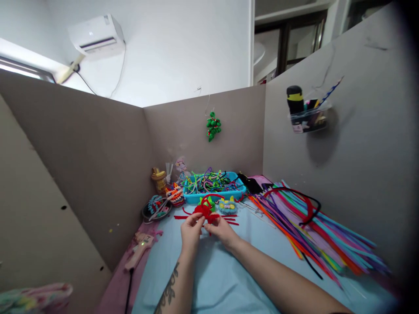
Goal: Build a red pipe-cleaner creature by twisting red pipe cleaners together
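Both hands meet over the middle of the blue cloth, pinching a bundle of bent red pipe cleaners (205,211). My left hand (191,227) is closed on its left side, thumb against the fingers. On the right side my right hand (221,230) grips it the same way, fingertips close to the left ones. One red loop arches above the bundle. Loose red pipe cleaner pieces (231,219) lie on the cloth to both sides. Just behind sit a green fuzzy figure (212,204), partly hidden, and a blue fuzzy figure with yellow ears (227,206).
A blue basket (214,196) of tangled pipe cleaners stands at the back. Long coloured pipe cleaners (304,222) spread over the right side. Scissors (255,209) lie beside them. At left are a dark bowl (157,209), an orange-striped figure (176,195) and a glue gun (140,252). Grey panels surround the table.
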`<state>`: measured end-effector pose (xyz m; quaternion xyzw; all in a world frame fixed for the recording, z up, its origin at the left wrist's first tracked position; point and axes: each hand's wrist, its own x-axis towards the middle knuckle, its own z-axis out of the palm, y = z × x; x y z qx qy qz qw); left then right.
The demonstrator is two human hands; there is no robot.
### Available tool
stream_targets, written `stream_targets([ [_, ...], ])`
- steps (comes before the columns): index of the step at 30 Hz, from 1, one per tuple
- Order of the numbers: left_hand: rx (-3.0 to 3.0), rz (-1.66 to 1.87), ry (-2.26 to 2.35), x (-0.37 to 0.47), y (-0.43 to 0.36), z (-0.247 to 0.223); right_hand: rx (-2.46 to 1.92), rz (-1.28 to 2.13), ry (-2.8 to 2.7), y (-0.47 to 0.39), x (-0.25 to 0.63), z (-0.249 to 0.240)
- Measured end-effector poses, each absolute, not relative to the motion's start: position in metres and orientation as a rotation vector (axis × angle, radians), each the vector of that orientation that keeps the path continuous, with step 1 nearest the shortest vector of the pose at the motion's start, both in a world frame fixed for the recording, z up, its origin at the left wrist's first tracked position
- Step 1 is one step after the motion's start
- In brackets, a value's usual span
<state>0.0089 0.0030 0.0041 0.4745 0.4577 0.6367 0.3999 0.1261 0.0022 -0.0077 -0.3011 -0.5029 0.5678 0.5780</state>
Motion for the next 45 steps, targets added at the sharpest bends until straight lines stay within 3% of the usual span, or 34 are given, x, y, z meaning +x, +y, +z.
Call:
stream_targets([
  [12,1.217,1.672,1.261,0.008,0.001,0.007,-0.898,1.205,-1.106,0.009,0.127,-0.007],
  [23,1.083,1.789,1.163,0.003,0.009,0.001,-0.611,1.311,-1.756,-0.01,0.14,0.012],
  [31,1.152,1.587,1.207,0.011,0.003,0.006,-0.861,0.941,-1.374,0.015,0.146,-0.001],
  [45,1.219,1.484,1.192,0.019,-0.003,0.01,-1.0,0.749,-1.365,0.014,0.145,0.0],
])
